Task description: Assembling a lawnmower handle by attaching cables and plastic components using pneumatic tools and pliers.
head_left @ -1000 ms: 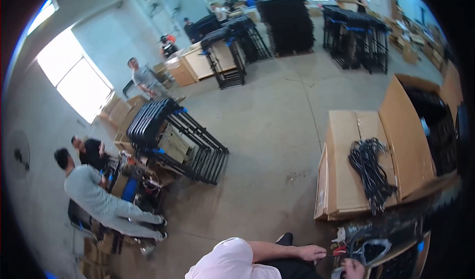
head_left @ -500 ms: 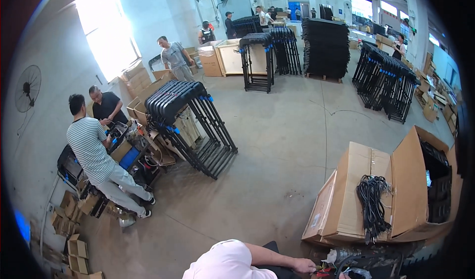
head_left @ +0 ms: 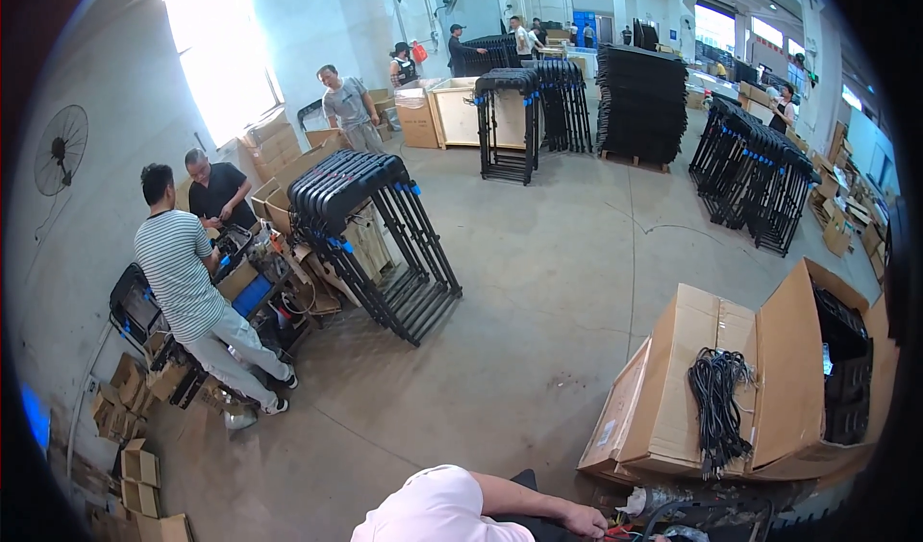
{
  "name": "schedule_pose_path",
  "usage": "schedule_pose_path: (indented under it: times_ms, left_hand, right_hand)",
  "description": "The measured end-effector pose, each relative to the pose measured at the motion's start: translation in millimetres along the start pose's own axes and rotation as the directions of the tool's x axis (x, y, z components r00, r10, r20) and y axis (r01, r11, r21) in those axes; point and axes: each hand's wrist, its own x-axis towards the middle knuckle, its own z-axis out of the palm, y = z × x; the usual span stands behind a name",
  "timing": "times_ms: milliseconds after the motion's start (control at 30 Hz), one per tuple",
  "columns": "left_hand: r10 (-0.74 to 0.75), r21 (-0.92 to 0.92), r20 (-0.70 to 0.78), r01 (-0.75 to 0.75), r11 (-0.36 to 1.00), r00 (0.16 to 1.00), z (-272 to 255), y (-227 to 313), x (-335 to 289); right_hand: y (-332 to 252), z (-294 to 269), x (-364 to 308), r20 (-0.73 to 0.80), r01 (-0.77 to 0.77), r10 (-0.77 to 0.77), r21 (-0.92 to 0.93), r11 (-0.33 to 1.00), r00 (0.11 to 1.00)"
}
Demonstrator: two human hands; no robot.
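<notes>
From the lower edge my left arm, in a pale pink sleeve, reaches to the right. My left hand (head_left: 585, 520) is closed at its end, fingers bent down beside thin red strands (head_left: 617, 531) that look like wires. What exactly the fingers hold is too small to make out. Just right of them lie a crumpled clear plastic wrap (head_left: 635, 501) and a dark curved tube (head_left: 687, 505). A sliver at the bottom edge may be part of my right hand (head_left: 661, 538); its fingers are cut off.
A large cardboard box (head_left: 673, 388) stands at right, a bundle of black cables (head_left: 719, 412) draped over its flap. Black folding frames (head_left: 370, 244) stand in a row at left, near two people at a workbench (head_left: 252, 292). Farther back are a stacked black pile (head_left: 641, 105) and more frames (head_left: 755, 172).
The view has shifted slightly, so the far room sits a little lower. My left hand and the red strands have moved slightly left and down.
</notes>
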Motion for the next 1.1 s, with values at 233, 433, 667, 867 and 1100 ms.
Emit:
schedule_pose_path:
  times_ms: [233,433,667,867,1100]
  left_hand:
    - [-0.181,-0.081,-0.017,0.179,0.981,0.983,-6,30,1]
    - [0.033,0.165,-0.06,-0.023,0.986,0.998,-4,-14,46]
    - [-0.006,0.553,-0.093,0.057,0.831,0.996,-3,8,57]
    - [0.095,0.747,0.152,-0.177,0.641,0.984,-17,17,57]
    - [0.102,0.596,0.098,-0.14,0.791,0.99,-27,20,43]
  right_hand:
    - [44,-10,15,-0.198,0.171,-0.187,-0.094,0.981,0.962]
    - [28,-16,12,-0.217,0.126,-0.111,0.058,0.99,0.97]
    - [6,-18,13,-0.215,0.067,-0.015,0.238,0.969,0.976]
    - [-16,-13,8,-0.176,-0.001,0.072,0.376,0.927,0.982]
    - [-40,-12,0,-0.142,-0.061,0.161,0.534,0.843,0.977]
